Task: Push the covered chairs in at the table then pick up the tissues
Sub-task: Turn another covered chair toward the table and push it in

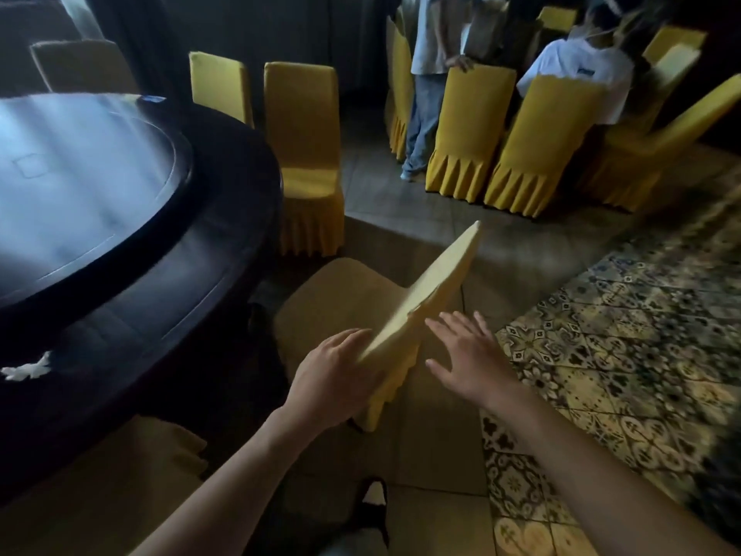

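A chair in a yellow cover [425, 290] stands in front of me, its seat facing the big round dark table [192, 274]. My left hand [335, 379] lies against the near top corner of the chair's backrest, fingers spread over the cloth. My right hand [467, 355] hovers open just right of the backrest, apart from it. A crumpled white tissue [28, 369] lies on the table's near left rim. Two more yellow covered chairs [298, 142] stand at the table's far side.
A glass turntable [80, 186] fills the table's middle. Another covered chair [120, 475] sits at my lower left. Two people [433, 54] stand and sit among yellow chairs [469, 130] at the back right. Patterned floor tiles [601, 375] run along the right.
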